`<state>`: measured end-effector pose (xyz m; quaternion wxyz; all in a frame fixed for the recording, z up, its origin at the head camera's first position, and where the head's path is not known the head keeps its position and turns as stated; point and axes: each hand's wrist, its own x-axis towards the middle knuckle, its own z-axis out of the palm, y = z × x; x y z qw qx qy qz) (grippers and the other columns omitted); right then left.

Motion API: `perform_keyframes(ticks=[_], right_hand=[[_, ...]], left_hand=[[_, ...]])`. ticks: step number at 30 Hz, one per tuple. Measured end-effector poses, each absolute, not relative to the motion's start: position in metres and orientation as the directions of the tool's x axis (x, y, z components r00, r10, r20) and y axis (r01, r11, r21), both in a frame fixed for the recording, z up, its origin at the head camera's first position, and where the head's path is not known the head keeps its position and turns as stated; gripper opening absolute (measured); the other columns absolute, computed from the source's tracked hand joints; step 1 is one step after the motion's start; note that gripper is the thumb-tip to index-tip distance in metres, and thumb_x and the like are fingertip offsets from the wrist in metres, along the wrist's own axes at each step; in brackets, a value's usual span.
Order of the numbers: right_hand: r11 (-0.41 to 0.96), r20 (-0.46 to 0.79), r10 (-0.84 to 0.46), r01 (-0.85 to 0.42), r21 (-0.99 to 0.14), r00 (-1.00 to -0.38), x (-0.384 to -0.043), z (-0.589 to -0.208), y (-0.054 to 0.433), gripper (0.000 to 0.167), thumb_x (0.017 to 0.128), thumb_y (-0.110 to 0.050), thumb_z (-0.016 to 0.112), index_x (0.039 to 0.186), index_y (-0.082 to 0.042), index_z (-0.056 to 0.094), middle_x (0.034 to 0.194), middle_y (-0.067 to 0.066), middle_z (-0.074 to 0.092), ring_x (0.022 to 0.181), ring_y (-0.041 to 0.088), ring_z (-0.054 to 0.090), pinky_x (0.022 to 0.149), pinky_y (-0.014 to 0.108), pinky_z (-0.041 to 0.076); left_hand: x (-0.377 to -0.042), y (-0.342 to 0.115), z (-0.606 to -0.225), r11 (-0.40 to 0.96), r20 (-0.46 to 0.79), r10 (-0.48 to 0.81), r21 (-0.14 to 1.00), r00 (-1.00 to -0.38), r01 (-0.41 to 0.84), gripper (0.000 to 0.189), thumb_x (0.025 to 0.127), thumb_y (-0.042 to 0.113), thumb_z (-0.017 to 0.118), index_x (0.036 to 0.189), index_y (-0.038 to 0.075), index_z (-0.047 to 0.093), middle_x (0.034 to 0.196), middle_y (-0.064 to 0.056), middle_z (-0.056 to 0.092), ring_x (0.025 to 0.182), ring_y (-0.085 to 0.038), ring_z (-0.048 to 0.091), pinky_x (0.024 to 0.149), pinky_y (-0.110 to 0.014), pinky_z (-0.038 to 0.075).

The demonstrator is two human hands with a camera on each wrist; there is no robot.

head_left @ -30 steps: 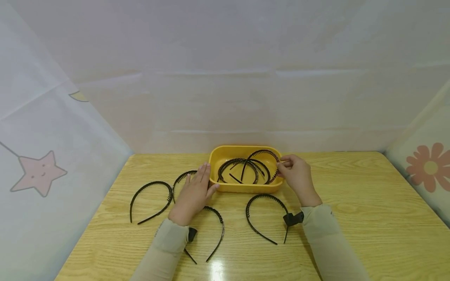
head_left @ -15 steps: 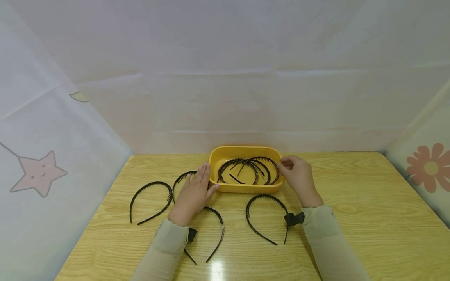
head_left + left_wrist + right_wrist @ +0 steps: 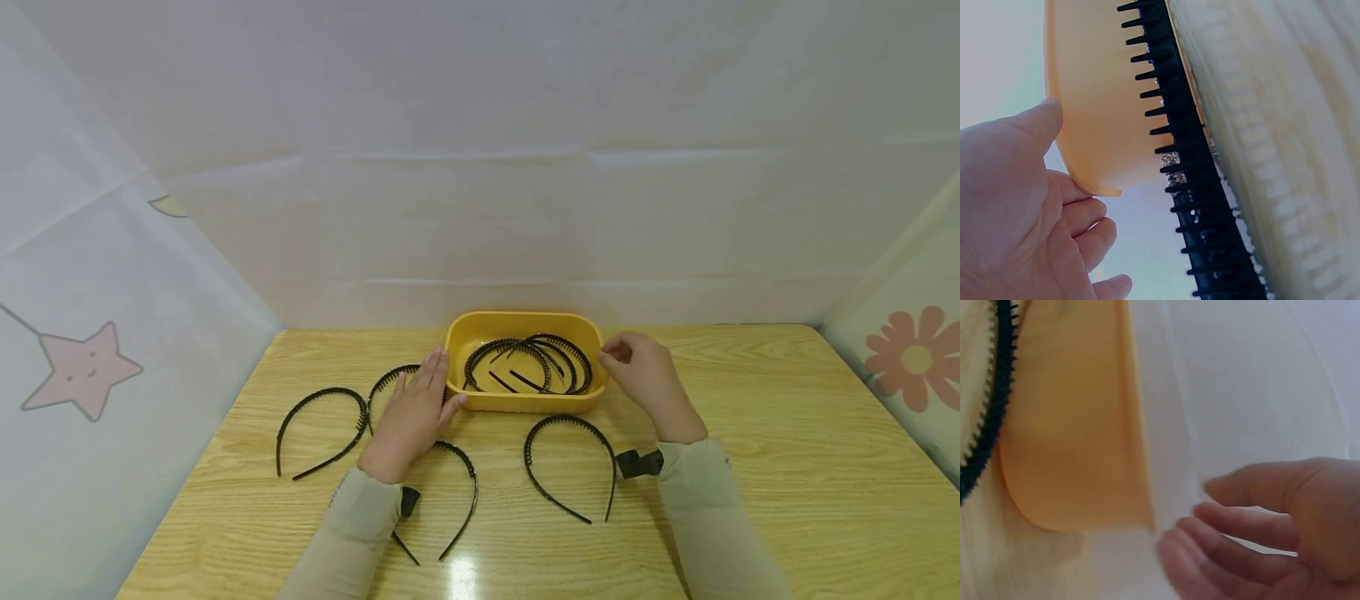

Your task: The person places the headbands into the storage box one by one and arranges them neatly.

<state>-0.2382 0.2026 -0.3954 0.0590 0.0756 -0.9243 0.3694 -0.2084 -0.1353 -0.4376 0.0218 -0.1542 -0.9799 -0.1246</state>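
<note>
A yellow plastic bin sits at the table's back edge, with several black toothed headbands lying in it. My left hand rests on the bin's left end, fingers extended; in the left wrist view the thumb and fingers touch the rim. Just off the bin's right end is my right hand, its fingers loosely bent with nothing between them. In the right wrist view a gap shows between the fingers and the bin wall. Below the right hand, a headband lies in front of the bin.
On the wooden table, one headband lies far left. Another headband is partly behind the left hand, and a third headband is partly under the left arm. A pale sheet hangs behind the table.
My right hand let go of a headband, which dropped from tilted to lying with the others in the bin. That hand then moved slightly right, clear of the rim. My left hand stayed still.
</note>
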Motion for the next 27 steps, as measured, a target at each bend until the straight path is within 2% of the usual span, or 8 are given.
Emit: perform_keyframes(ticks=[8, 14, 18, 22, 25, 27], right_hand=[[0.745, -0.096, -0.257, -0.134, -0.654, -0.962, -0.232, -0.383, 0.217, 0.017, 0.099, -0.015, 0.064, 0.103, 0.002, 0.065, 0.089, 0.015, 0.068, 0.073, 0.023, 0.065, 0.063, 0.036, 0.054], [0.766, -0.227, -0.317, -0.107, -0.634, -0.921, -0.227, -0.38, 0.22, 0.014, 0.097, -0.014, 0.066, 0.095, -0.001, 0.07, 0.081, 0.011, 0.066, 0.07, 0.02, 0.06, 0.063, 0.034, 0.051], [0.742, -0.272, -0.372, -0.108, -0.662, -0.887, -0.228, -0.388, 0.217, 0.015, 0.094, -0.009, 0.067, 0.081, -0.001, 0.07, 0.071, 0.007, 0.062, 0.063, 0.018, 0.056, 0.061, 0.032, 0.05], [0.728, -0.344, -0.411, -0.077, -0.682, -0.844, -0.23, -0.399, 0.212, 0.031, 0.092, -0.002, 0.065, 0.063, -0.008, 0.057, 0.059, 0.0, 0.048, 0.055, 0.014, 0.044, 0.057, 0.028, 0.045], [0.733, -0.386, -0.412, -0.049, -0.678, -0.826, -0.231, -0.404, 0.208, 0.038, 0.091, -0.001, 0.067, 0.058, -0.011, 0.052, 0.056, -0.001, 0.044, 0.053, 0.014, 0.041, 0.055, 0.028, 0.043], [0.739, -0.396, -0.403, -0.038, -0.673, -0.825, -0.231, -0.406, 0.206, 0.036, 0.089, 0.0, 0.07, 0.058, -0.011, 0.054, 0.056, -0.001, 0.046, 0.053, 0.014, 0.043, 0.055, 0.027, 0.043]], left_hand=[[-0.208, -0.135, -0.437, 0.922, 0.073, 0.299, 0.236, -0.951, 0.308, 0.078, 0.108, 0.052, 0.039, 0.162, 0.002, 0.011, 0.168, -0.015, 0.011, 0.154, -0.03, 0.016, 0.12, -0.062, 0.018], [-0.208, -0.136, -0.437, 0.921, 0.078, 0.301, 0.233, -0.95, 0.311, 0.078, 0.108, 0.051, 0.039, 0.161, 0.001, 0.011, 0.168, -0.016, 0.014, 0.154, -0.03, 0.017, 0.12, -0.062, 0.018], [-0.208, -0.136, -0.438, 0.919, 0.087, 0.302, 0.237, -0.949, 0.314, 0.078, 0.108, 0.05, 0.04, 0.161, 0.001, 0.012, 0.168, -0.017, 0.015, 0.154, -0.031, 0.018, 0.12, -0.062, 0.019], [-0.208, -0.137, -0.438, 0.916, 0.094, 0.306, 0.241, -0.947, 0.32, 0.078, 0.108, 0.049, 0.042, 0.161, 0.0, 0.013, 0.167, -0.017, 0.016, 0.153, -0.031, 0.018, 0.12, -0.063, 0.019], [-0.208, -0.137, -0.439, 0.916, 0.096, 0.309, 0.24, -0.946, 0.323, 0.078, 0.108, 0.049, 0.042, 0.161, 0.0, 0.013, 0.167, -0.017, 0.016, 0.153, -0.031, 0.019, 0.12, -0.063, 0.019], [-0.208, -0.137, -0.439, 0.915, 0.101, 0.31, 0.239, -0.945, 0.325, 0.078, 0.108, 0.049, 0.042, 0.161, 0.0, 0.013, 0.167, -0.018, 0.016, 0.153, -0.032, 0.019, 0.119, -0.063, 0.019]])
